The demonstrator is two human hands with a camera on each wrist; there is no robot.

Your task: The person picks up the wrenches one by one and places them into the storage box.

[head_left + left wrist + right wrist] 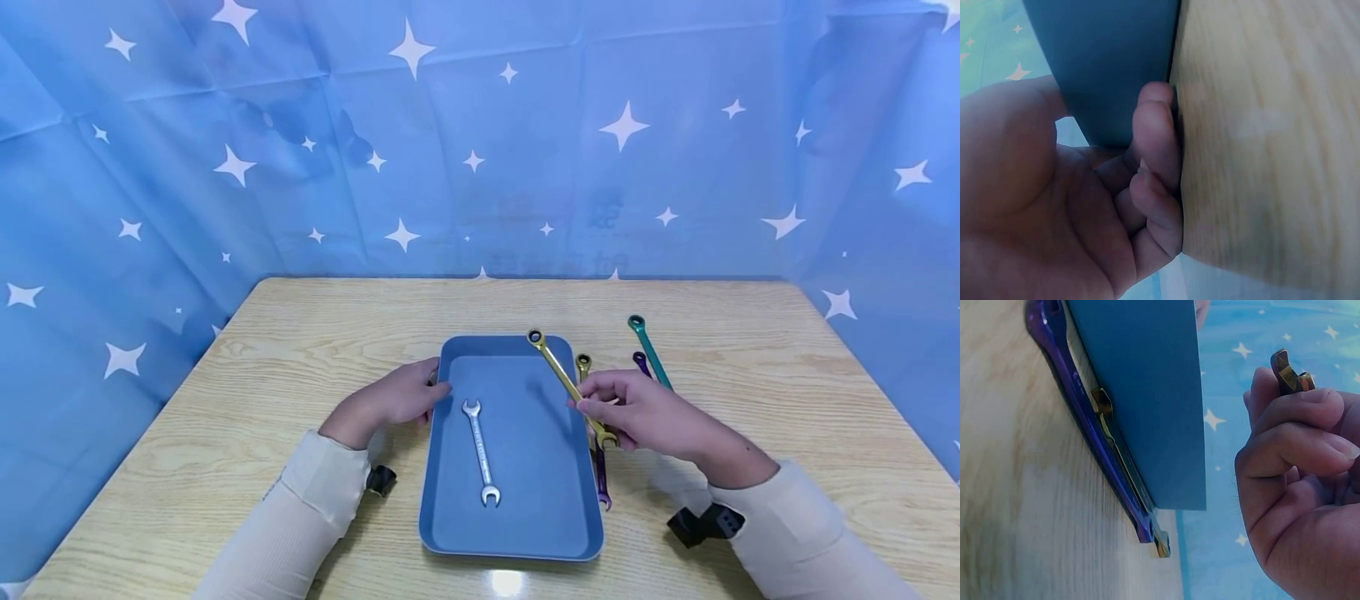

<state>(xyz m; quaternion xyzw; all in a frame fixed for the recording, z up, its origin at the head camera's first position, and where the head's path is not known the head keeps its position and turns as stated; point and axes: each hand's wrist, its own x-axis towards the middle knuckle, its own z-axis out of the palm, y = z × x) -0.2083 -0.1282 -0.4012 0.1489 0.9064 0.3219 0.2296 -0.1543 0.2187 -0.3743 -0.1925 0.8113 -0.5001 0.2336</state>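
A blue-grey tray point(525, 521) lies on the table, with a silver open-end wrench point(481, 454) inside on its left half. My left hand point(397, 395) grips the tray's left side, the thumb over the rim and the curled fingers against the outer wall in the left wrist view. Between thumb and fingers, my right hand point(648, 414) holds a gold combination wrench point(558, 366) slantwise above the tray's right rim. Its ring end points up and left, and its open end point(1291, 378) sticks out past the fingers in the right wrist view.
Outside the tray's right wall lie another gold wrench point(583, 367) and a purple wrench point(1079, 403), partly hidden by my hand in the head view. A green ratchet wrench point(650, 350) lies farther right. Behind the wooden table point(330, 325) hangs a blue star-patterned cloth point(525, 200).
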